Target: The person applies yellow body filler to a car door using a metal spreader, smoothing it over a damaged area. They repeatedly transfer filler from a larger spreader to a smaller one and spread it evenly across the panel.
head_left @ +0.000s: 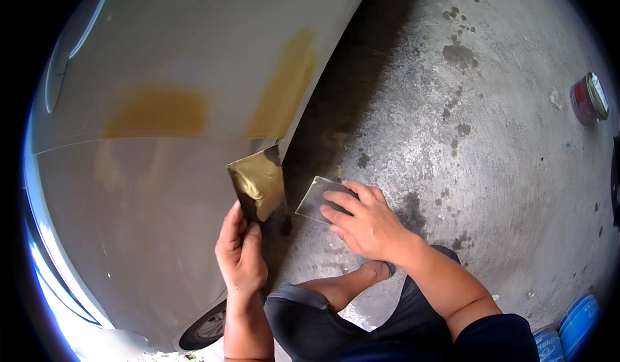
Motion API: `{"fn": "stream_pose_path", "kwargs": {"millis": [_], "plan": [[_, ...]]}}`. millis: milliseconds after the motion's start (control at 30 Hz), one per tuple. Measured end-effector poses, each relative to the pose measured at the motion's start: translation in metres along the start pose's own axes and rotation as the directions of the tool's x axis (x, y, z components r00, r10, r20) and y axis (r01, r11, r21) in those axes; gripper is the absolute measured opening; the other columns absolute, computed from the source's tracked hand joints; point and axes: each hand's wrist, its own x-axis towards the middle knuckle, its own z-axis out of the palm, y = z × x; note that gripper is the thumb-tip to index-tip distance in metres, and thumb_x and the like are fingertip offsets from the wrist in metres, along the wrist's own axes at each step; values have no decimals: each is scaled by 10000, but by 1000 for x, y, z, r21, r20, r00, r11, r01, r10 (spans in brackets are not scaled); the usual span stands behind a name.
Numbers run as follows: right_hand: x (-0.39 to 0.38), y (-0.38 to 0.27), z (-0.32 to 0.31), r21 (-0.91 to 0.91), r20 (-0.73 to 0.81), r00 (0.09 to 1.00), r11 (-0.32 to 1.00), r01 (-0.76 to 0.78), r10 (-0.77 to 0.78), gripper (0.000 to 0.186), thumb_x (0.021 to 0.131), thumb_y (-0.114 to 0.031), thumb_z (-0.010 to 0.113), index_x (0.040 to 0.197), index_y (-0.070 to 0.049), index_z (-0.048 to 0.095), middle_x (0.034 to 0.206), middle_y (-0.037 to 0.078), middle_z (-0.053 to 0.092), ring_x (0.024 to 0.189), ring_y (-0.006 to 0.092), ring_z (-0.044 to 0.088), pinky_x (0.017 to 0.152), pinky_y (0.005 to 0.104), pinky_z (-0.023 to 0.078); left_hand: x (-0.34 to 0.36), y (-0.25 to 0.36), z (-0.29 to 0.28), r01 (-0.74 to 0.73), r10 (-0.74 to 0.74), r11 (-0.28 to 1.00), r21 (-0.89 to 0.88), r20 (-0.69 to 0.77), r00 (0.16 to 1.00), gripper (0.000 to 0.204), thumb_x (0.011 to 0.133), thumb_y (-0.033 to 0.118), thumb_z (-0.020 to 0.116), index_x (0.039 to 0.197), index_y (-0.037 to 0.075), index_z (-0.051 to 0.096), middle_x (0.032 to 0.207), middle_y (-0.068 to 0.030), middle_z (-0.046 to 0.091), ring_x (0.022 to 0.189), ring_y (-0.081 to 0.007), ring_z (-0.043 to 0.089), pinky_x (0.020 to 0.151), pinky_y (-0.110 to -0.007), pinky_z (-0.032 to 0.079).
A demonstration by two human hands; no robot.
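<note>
A round tin (589, 97) with a dark red wall and a pale lid is seen lying on the concrete floor (491, 168), well apart from both hands, far out beyond the right hand. Two blue cylindrical containers (568, 330) are seen at the lower right edge, behind the right forearm; their labels are too blurred to tell.

A flat spreader (257, 181) loaded with yellowish filler is held upright in the left hand (240, 252), fingers closed on its lower edge, thumb laid along the back. Its top edge is set against the lower rim of the pale car body panel (161, 52), just below a tan filler patch (284, 84) by the wheel-arch edge. A second brownish patch (158, 111) is seen further along the panel, left of the grip.

A second flat grey blade (315, 197) is pinched in the right hand (365, 223), fingers spread over its top face, just beside the loaded spreader but not touching it.
</note>
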Motion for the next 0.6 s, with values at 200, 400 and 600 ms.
{"fn": "stream_pose_path", "kwargs": {"millis": [200,400,600], "plan": [[6,69,22,776,10,870,546,-317,492,421,969,-251,550,1327,-34,502,1222,89,576,1126,171,524,925,304,445,37,18,-68,-227,223,903,-366,-53,973,479,902,-59,462,1377,-50,400,1328,-184,525,1229,-268,522,1050,-413,423],[21,91,33,886,129,769,276,-373,626,448,960,-262,556,1340,-30,498,1104,44,589,909,117,531,836,278,458,63,68,-140,-410,398,881,-234,-101,912,599,855,2,489,1434,-1,336,1435,-279,373,1381,-375,332,1061,-480,422],[24,95,35,912,120,726,214,-350,677,443,955,-257,556,1333,-31,509,1067,39,585,885,109,504,828,270,437,106,122,-184,-533,528,841,-95,-69,846,647,832,16,473,1455,-3,299,1481,-281,299,1404,-407,265,1117,-475,346]]}}
